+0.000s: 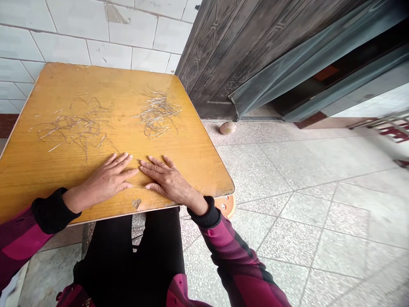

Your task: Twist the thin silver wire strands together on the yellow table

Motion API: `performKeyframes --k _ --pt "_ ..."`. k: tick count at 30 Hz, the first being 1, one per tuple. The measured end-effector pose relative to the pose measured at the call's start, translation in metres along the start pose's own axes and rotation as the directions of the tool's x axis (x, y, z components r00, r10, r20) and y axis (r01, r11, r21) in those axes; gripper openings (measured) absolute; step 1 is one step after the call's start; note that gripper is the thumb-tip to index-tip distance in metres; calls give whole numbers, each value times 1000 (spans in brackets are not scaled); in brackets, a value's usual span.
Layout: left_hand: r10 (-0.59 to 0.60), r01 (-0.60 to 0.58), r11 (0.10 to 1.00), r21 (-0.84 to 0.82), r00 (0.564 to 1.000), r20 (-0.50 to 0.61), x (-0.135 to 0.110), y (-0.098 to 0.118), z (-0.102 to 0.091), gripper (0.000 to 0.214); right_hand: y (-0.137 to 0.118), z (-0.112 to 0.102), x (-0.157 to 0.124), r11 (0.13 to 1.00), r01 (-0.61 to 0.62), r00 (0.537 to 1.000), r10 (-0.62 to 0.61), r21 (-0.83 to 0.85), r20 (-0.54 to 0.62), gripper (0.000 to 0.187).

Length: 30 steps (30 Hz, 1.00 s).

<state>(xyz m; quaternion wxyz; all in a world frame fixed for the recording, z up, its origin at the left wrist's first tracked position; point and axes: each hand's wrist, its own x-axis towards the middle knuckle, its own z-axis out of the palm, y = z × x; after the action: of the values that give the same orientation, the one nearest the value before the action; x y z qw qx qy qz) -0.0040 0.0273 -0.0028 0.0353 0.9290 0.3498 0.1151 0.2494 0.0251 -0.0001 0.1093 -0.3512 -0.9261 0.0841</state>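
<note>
Two open hands on a yellow-brown wood-grain table, viewed from above and behind them. The left hand [107, 177] and the right hand [168, 179] lie palm down near the table's near edge, with their fingers flat, spread and pointing toward each other. A narrow gap separates the fingertips. Neither hand visibly has hold of anything.

Two loose piles of thin silvery strands lie farther out on the table top [191, 157]. The left pile [75, 125] is sparse and tangled, and the right pile [156, 114] is denser; the two lie apart. Fine strands also run near the fingertips, but whether they touch the skin is too fine to tell.

A chipped patch [136, 204] marks the table's near edge between the forearms. Black cuffs [53, 211] close the maroon sleeves [236, 264], and black trousers [134, 251] show below the edge. An orange stool [225, 205] shows partly beneath the near right corner.

Far left of the table stands a white tiled wall [96, 36]. A dark metal door [223, 55] stands to the far right. A small round pinkish object [228, 128] rests on the speckled tile floor [303, 213] near the door's foot.
</note>
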Motion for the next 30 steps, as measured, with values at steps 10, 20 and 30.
performKeyframes --k 10,20,30 --pt "14 -14 1000 9 1000 -12 -1 -1 -1 42 8 -4 -6 986 -8 994 25 168 -102 61" --pt "-1 1 1000 15 998 -60 -1 1 5 41 5 3 0 995 -42 998 46 93 -42 79" --pt "7 -33 995 -89 961 -277 1 -2 -4 44 13 1 -14 932 -95 908 225 350 -353 60"
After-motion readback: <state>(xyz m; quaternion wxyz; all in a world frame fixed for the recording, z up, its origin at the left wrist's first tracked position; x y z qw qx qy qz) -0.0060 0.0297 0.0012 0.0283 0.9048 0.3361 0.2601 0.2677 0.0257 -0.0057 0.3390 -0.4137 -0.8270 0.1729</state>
